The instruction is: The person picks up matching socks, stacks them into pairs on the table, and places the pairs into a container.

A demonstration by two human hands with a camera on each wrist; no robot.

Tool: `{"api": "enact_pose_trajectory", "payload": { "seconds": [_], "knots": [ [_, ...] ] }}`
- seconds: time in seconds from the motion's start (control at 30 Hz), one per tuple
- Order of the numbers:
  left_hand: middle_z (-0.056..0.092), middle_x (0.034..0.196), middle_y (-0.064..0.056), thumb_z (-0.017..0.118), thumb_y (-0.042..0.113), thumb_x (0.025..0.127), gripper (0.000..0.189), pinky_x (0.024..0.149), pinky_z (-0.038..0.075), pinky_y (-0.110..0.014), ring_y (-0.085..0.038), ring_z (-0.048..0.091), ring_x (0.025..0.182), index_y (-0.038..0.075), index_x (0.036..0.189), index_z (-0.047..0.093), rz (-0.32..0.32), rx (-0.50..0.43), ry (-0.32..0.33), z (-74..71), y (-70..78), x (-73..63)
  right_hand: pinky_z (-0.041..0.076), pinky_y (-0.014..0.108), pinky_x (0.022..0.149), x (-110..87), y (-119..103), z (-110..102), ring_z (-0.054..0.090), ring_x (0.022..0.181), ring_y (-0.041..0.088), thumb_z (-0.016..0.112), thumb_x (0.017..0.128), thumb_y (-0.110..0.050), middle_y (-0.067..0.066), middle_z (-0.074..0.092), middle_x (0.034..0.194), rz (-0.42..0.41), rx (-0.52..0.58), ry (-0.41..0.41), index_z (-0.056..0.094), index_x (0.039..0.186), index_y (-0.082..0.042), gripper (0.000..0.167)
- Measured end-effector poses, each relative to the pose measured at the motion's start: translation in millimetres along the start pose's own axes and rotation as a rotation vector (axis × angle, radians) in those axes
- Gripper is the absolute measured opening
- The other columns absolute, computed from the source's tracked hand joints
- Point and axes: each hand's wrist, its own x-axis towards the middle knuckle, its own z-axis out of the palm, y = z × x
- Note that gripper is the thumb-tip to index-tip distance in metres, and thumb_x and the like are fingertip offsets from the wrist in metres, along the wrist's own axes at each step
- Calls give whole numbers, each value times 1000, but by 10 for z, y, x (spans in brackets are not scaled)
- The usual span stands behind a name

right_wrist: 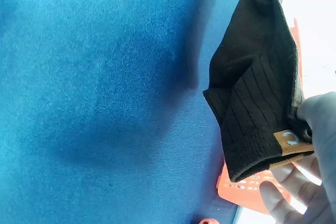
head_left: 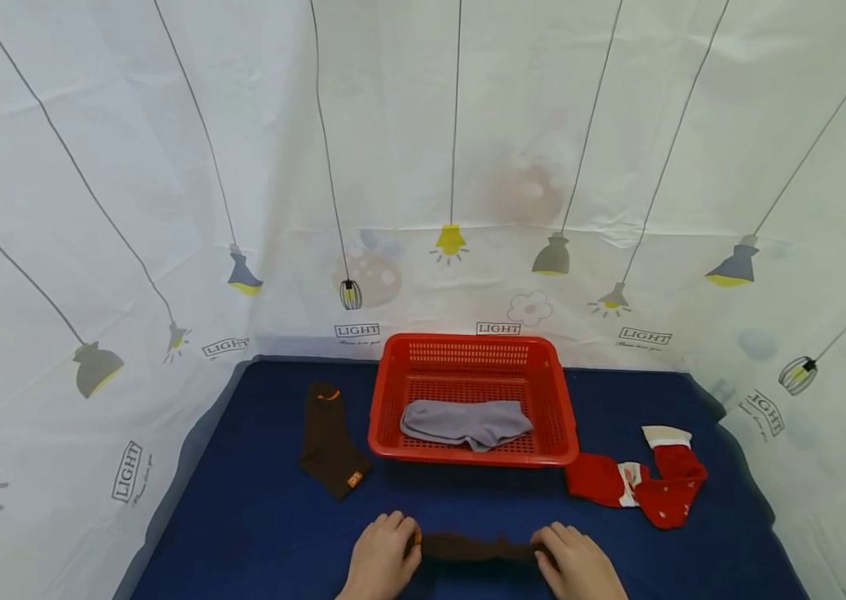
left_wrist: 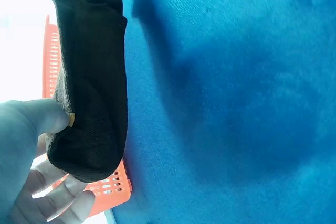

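Stretched between both hands, a dark brown sock [head_left: 471, 547] hangs above the blue cloth near the front. My left hand [head_left: 383, 552] pinches its toe end, thumb beside a small orange mark, as the left wrist view shows. At the cuff end, my right hand [head_left: 574, 560] pinches the sock near an orange label [right_wrist: 290, 142]. A matching brown sock [head_left: 332, 442] lies flat on the cloth to the left. Grey socks [head_left: 466, 422] lie in the red basket [head_left: 473, 459] behind the hands.
Red and white socks [head_left: 666, 483] lie bent on the right, partly against the basket's front right corner. The blue cloth [head_left: 257, 533] covers the table. A white printed sheet [head_left: 423, 167] rises behind and at both sides.
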Motion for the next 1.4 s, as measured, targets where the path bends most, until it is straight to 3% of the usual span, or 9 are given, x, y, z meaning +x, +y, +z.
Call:
{"api": "enact_pose_trajectory", "payload": {
  "seconds": [0.13, 0.3, 0.47, 0.63, 0.93, 1.27, 1.4],
  "knots": [
    [57, 79, 8, 81, 20, 87, 11, 64, 41, -25, -5, 43, 68, 19, 88, 69, -34, -23, -24, 2, 18, -17, 43, 23, 62, -35, -20, 17, 44, 69, -3, 80, 88, -13, -14, 58, 83, 13, -6, 41, 68, 93, -21, 15],
    [56, 78, 8, 80, 18, 87, 12, 63, 40, -25, -5, 42, 67, 20, 86, 69, -15, -32, -9, 53, -11, 0, 43, 24, 63, 37, -13, 7, 46, 70, -1, 78, 91, -15, -12, 58, 83, 40, -24, 13, 68, 95, -20, 12],
    [58, 78, 6, 81, 18, 87, 12, 61, 40, -24, -6, 47, 66, 19, 85, 69, 10, -5, 19, 128, -68, 77, 43, 24, 64, 165, -7, 17, 48, 70, 1, 78, 90, -16, -11, 61, 83, 81, -72, 5, 68, 94, -21, 12],
    [59, 76, 5, 81, 18, 85, 12, 59, 40, -25, -8, 52, 65, 18, 83, 69, 13, 31, 44, 195, -125, 168, 43, 23, 62, 301, 29, 39, 50, 68, 3, 79, 89, -15, -10, 61, 81, 66, -100, 27, 68, 92, -21, 13],
    [60, 74, 4, 83, 17, 82, 17, 57, 42, -28, -12, 54, 62, 18, 80, 66, 30, 84, 141, 286, -186, 334, 45, 24, 62, 526, 102, 66, 55, 67, 8, 80, 88, -13, -7, 61, 79, 10, -144, 112, 68, 89, -19, 14],
    [64, 75, 0, 84, 17, 79, 16, 56, 47, -29, -17, 60, 63, 16, 80, 68, 23, 117, 249, 377, -268, 488, 48, 28, 63, 658, 151, 204, 59, 70, 13, 80, 90, -17, -4, 64, 80, 61, -160, 160, 69, 89, -18, 11],
    [65, 78, -1, 84, 19, 81, 15, 56, 49, -32, -19, 62, 66, 16, 81, 69, -12, 116, 265, 396, -290, 535, 53, 34, 67, 683, 187, 260, 63, 74, 17, 79, 91, -20, -1, 66, 83, 89, -156, 183, 70, 92, -16, 10]
  ]
}}
